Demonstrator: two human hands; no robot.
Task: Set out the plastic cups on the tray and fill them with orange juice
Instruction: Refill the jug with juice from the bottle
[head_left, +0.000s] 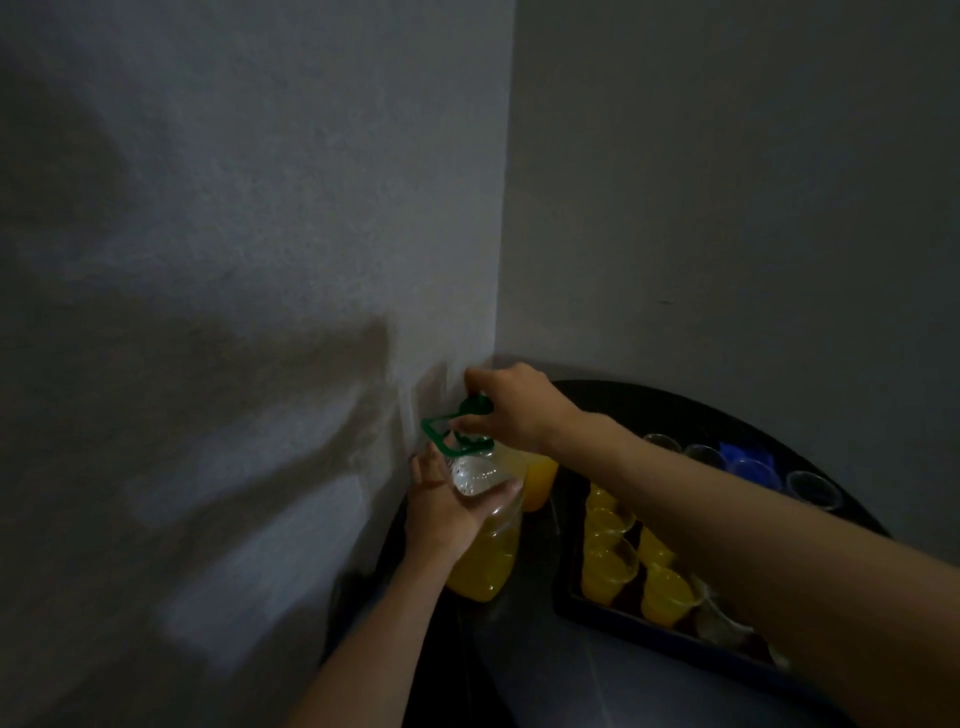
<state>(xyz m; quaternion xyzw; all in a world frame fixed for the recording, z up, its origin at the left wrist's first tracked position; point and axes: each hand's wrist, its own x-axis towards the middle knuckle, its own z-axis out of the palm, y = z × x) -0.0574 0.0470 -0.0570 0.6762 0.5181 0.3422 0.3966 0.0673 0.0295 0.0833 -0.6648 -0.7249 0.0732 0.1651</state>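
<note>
A large clear bottle of orange juice (485, 556) stands upright on the dark round table, close to the left wall. My left hand (447, 506) wraps round its upper body. My right hand (506, 408) grips the green cap (475, 405) on its neck, above the green carry handle (439, 434). To the right, a dark tray (613, 613) holds several plastic cups filled with orange juice (608, 569). My right forearm hides part of the tray. A clear empty-looking cup (719, 621) sits at the tray's near right.
A second container of orange juice (540, 480) stands behind the bottle. Several empty clear cups (810, 488) and something blue (745, 457) sit at the table's far right. Walls meet in a corner right behind the table (597, 395).
</note>
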